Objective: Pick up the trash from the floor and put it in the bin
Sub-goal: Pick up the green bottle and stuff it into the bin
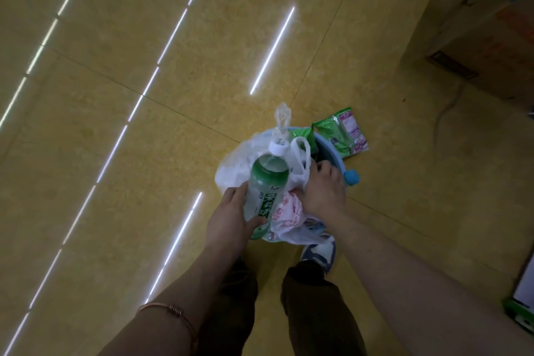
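Left grip (229,212) wraps the bottle (267,182); right grip (320,186) clutches the plastic bag (286,212), both above the bin (332,150), apparently for dropping. A green packet (344,136) lies at its 1 o'clock.

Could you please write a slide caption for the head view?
Left hand holds a clear green-labelled plastic bottle while right hand grips a white plastic bag over the round blue plastic bin.
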`<state>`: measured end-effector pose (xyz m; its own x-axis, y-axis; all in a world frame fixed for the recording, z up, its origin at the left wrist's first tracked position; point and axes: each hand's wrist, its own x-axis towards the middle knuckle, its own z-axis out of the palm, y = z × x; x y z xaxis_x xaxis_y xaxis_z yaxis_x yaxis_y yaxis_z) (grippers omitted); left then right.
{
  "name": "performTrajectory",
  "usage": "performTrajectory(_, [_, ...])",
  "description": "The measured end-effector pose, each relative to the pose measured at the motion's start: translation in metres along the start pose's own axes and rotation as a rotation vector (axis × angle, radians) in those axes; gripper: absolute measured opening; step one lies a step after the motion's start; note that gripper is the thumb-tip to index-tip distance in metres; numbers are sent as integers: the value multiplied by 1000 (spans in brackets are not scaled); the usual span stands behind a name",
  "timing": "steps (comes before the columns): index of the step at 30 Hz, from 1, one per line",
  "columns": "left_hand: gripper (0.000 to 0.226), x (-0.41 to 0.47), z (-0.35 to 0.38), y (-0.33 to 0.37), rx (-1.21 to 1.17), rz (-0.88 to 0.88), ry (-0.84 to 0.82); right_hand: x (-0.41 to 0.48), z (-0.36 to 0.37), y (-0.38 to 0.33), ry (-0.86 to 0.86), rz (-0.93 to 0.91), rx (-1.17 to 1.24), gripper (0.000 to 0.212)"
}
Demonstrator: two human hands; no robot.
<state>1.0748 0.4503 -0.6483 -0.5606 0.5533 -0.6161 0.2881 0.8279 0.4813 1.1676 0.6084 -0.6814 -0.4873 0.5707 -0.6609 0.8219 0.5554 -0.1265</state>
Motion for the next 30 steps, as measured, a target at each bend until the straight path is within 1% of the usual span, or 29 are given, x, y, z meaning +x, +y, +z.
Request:
performTrajectory(2, [76, 4, 2, 7, 104, 10, -19, -2, 4, -7, 11, 18, -38, 70])
performTrajectory(5, [69, 11, 1, 15, 156, 6, -12, 1, 8, -10, 26, 56, -57, 70])
performTrajectory(9, [62, 16, 2, 23, 296, 21, -10, 3, 12, -12, 89, 86, -18, 59])
performTrajectory(14, [57, 26, 9, 33, 427, 38, 12, 8, 17, -9, 106, 98, 52, 50])
performTrajectory(16, [53, 29, 10, 35, 442, 43, 18, 9, 14, -5, 56, 61, 107, 54])
performTrajectory(18, [53, 31, 11, 35, 415, 47, 21, 11, 9, 2, -43, -15, 196, 65])
performTrajectory(20, [57, 30, 12, 34, 385, 60, 21, 9, -5, 11, -115, -36, 425, 72])
performTrajectory(22, [61, 27, 12, 30, 362, 71, 0, 6, -19, 23, -126, 4, 630, 74])
performTrajectory(23, [63, 25, 11, 29, 348, 75, -10, 3, -24, 30, -139, 22, 705, 80])
performTrajectory(26, [66, 22, 9, 27, 319, 71, -33, -4, -35, 39, -104, -7, 793, 101])
performTrajectory(28, [66, 22, 8, 29, 323, 80, -31, -8, -42, 30, -46, -83, 808, 105])
performTrajectory(30, [67, 23, 8, 29, 328, 98, -21, -7, -48, 20, -21, -127, 799, 103])
